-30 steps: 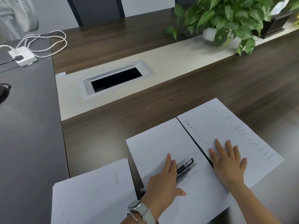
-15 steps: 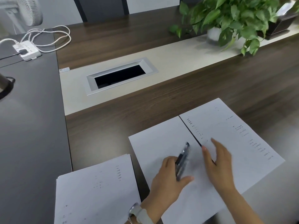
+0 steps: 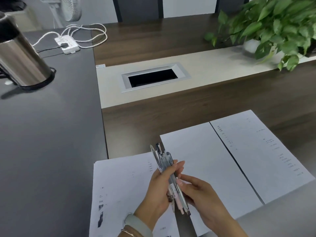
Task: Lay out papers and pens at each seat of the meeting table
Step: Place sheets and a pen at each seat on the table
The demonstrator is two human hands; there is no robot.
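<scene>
Left hand [image 3: 160,190]: closed round a bundle of pens [image 3: 168,175], lifted off the table [image 3: 213,100]; pale watch band at the wrist.
Right hand [image 3: 200,194]: fingers curled, thumb and fingertips pinching the pens partway down the barrels.
Pens, axis: long axis runs near to far, tilted slightly left; clip ends point toward the far edge, the other ends point back at the person. Count unclear, several.
Pens, place: above the gap between the left stack of papers [image 3: 123,190] and the middle sheet [image 3: 205,165], near the table's near edge.
Papers: three lots in a row along the near edge; middle and right sheet [image 3: 266,151] lie side by side, narrow gap between.
Far side: recessed cable box [image 3: 153,76] in the pale centre strip; potted plant [image 3: 273,26] toward the far right.
Left table: steel kettle [image 3: 20,59], white power strip [image 3: 67,43].
</scene>
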